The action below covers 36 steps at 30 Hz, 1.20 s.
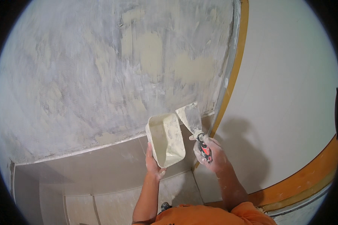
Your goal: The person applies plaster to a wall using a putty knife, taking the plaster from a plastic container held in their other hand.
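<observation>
My left hand [153,165] is closed on a white rectangular plastic tub [150,133], gripping its near left side. The tub is tilted so that its inside shows, with pale filler smeared on its inner walls. In my right hand [214,153] is a putty knife [192,119] with a black and red handle; its wide blade points up and left, coated with cream filler along one edge. The blade is just right of the tub's upper corner; whether they touch I cannot tell. Filler dust whitens my right fingers.
Ahead stands a grey wall [75,75] with cream filler patches [191,67]. A yellow-brown strip [234,75] edges it on the right, beside a smooth white panel [289,75]. Below the wall runs a grey ledge [97,168]. An orange-brown band [300,178] curves at lower right.
</observation>
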Each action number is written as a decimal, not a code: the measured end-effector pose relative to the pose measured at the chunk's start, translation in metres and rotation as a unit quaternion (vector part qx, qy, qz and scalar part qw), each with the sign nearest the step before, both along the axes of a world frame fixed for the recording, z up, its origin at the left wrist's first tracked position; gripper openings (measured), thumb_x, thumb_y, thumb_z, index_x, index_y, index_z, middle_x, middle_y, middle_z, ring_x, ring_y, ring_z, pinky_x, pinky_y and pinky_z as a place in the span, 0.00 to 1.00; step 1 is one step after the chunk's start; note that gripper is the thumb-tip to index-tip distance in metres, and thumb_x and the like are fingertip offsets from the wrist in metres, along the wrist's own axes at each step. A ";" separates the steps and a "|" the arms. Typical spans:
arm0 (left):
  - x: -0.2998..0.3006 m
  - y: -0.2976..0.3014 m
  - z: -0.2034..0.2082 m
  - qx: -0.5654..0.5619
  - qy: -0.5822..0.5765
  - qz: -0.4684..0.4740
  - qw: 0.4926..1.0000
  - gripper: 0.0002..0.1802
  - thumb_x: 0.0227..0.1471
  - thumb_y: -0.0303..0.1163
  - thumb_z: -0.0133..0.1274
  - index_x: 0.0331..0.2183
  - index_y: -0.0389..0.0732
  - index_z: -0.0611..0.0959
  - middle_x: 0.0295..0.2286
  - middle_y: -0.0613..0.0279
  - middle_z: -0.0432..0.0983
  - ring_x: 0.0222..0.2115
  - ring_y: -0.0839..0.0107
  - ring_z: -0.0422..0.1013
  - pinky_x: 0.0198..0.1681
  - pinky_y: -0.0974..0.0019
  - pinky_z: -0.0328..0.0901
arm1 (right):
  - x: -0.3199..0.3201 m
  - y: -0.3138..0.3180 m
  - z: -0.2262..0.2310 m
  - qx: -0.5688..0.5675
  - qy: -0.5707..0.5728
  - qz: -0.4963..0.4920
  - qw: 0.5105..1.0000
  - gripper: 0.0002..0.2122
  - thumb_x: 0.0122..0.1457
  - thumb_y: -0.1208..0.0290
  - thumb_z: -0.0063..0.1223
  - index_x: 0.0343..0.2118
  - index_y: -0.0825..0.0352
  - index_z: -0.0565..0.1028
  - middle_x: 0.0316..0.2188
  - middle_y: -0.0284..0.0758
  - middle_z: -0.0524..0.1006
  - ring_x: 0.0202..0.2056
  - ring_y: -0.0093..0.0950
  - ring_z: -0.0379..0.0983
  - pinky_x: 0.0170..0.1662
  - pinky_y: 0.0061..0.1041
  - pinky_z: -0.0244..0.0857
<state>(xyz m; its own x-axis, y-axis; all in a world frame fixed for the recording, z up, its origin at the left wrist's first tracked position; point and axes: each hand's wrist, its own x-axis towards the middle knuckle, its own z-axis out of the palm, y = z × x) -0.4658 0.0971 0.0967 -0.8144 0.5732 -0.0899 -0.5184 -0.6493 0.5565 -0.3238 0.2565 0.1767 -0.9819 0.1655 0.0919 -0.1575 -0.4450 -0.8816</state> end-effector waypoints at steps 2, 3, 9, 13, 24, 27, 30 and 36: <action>-0.002 0.004 0.016 0.035 -0.120 0.060 0.990 0.32 0.62 0.59 0.41 0.51 0.42 0.75 0.34 0.57 0.81 0.17 0.67 0.77 0.04 0.73 0.63 | -0.013 -0.004 0.000 -0.039 0.017 -0.051 0.998 0.17 0.72 0.61 0.37 0.49 0.71 0.71 0.21 0.34 0.69 0.16 0.19 0.59 0.19 0.20 0.53; -0.009 -0.002 0.010 0.034 -0.117 0.058 0.991 0.32 0.62 0.59 0.41 0.51 0.42 0.75 0.34 0.57 0.81 0.17 0.67 0.77 0.04 0.73 0.63 | -0.023 -0.005 0.000 -0.029 0.031 -0.069 0.997 0.18 0.72 0.60 0.36 0.47 0.72 0.72 0.22 0.32 0.69 0.19 0.18 0.59 0.23 0.20 0.55; -0.047 -0.044 -0.019 0.064 -0.037 0.041 0.996 0.34 0.61 0.61 0.41 0.53 0.43 0.74 0.38 0.56 0.79 0.18 0.67 0.77 0.04 0.72 0.63 | -0.112 0.010 -0.041 0.255 0.121 -0.248 0.927 0.16 0.69 0.66 0.47 0.49 0.74 0.74 0.30 0.30 0.73 0.29 0.20 0.66 0.35 0.19 0.63; -0.056 -0.072 -0.010 0.059 -0.057 0.124 0.989 0.34 0.62 0.60 0.40 0.55 0.42 0.73 0.42 0.55 0.78 0.23 0.66 0.79 0.03 0.74 0.61 | -0.167 -0.005 -0.024 0.422 0.151 -0.389 0.805 0.17 0.61 0.72 0.56 0.52 0.74 0.75 0.36 0.38 0.76 0.37 0.31 0.72 0.44 0.27 0.66; -0.056 -0.105 -0.023 0.053 -0.033 0.173 0.983 0.32 0.63 0.56 0.41 0.58 0.43 0.70 0.50 0.59 0.74 0.46 0.59 0.76 0.46 0.54 0.76 | -0.245 0.016 -0.133 0.493 0.164 -0.523 0.676 0.18 0.60 0.73 0.55 0.52 0.73 0.72 0.46 0.51 0.66 0.45 0.46 0.65 0.50 0.41 0.61; -0.054 -0.113 -0.023 0.039 -0.011 0.163 0.986 0.34 0.64 0.58 0.40 0.59 0.43 0.68 0.54 0.59 0.71 0.51 0.59 0.72 0.52 0.54 0.71 | -0.234 -0.013 -0.105 0.367 0.189 -0.518 0.749 0.12 0.62 0.73 0.54 0.46 0.74 0.75 0.43 0.51 0.68 0.43 0.46 0.66 0.47 0.38 0.62; -0.055 -0.119 -0.020 0.002 0.000 0.199 0.980 0.32 0.64 0.57 0.41 0.59 0.44 0.69 0.53 0.59 0.72 0.50 0.59 0.73 0.51 0.54 0.73 | -0.234 -0.016 -0.058 0.391 0.214 -0.451 0.773 0.10 0.63 0.70 0.54 0.40 0.73 0.74 0.34 0.44 0.73 0.34 0.35 0.70 0.39 0.32 0.64; -0.057 -0.110 -0.023 0.021 0.007 0.183 0.983 0.30 0.65 0.54 0.41 0.59 0.43 0.69 0.53 0.59 0.72 0.50 0.60 0.74 0.49 0.54 0.74 | -0.252 0.007 -0.068 0.195 0.094 -0.270 0.938 0.12 0.61 0.70 0.56 0.24 0.72 0.72 0.15 0.26 0.67 0.19 0.16 0.61 0.22 0.23 0.55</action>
